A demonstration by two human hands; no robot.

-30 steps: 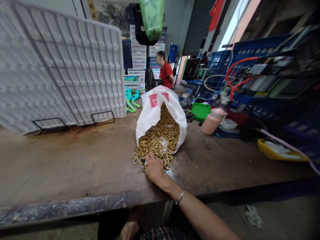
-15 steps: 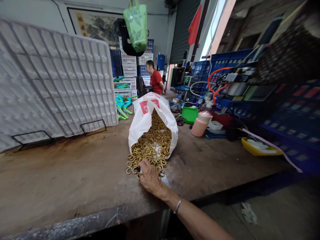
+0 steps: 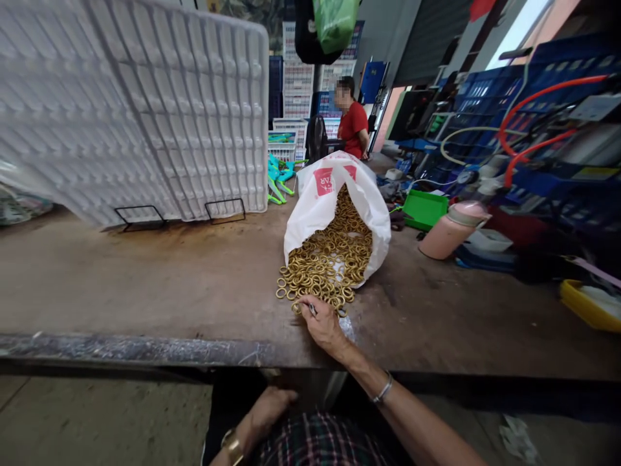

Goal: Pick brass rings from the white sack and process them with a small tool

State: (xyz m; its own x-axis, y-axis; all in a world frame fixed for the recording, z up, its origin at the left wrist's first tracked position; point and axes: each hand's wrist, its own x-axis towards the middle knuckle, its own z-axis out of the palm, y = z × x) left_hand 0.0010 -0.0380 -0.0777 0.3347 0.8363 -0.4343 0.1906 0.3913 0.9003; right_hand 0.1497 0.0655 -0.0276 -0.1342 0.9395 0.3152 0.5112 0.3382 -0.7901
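Observation:
A white plastic bag (image 3: 310,210) with red print lies on its side on the workbench. Brass-coloured rings (image 3: 313,275) spill from its mouth toward me. At the front edge of that pile, my right hand (image 3: 326,329) is closed in a pinch around a small dark-and-silver piece (image 3: 313,309); its exact kind is unclear. The fingertips are beside a few of the rings. My left hand (image 3: 272,406) is low over my lap, below the bench edge, with its fingers curled in. Whatever those fingers hold, if anything, is hidden.
White ribbed plastic trays (image 3: 194,116) stand upright at the left in black wire stands (image 3: 226,210). On the right are a pink bottle (image 3: 451,233), a green tray (image 3: 425,208) and a yellow dish (image 3: 589,310). A person in red (image 3: 353,126) sits beyond the bag.
The view has tilted down and turned left, so my left hand and lap now show. My right hand stays at the front of the rings; the small piece between its fingers shows silver now.

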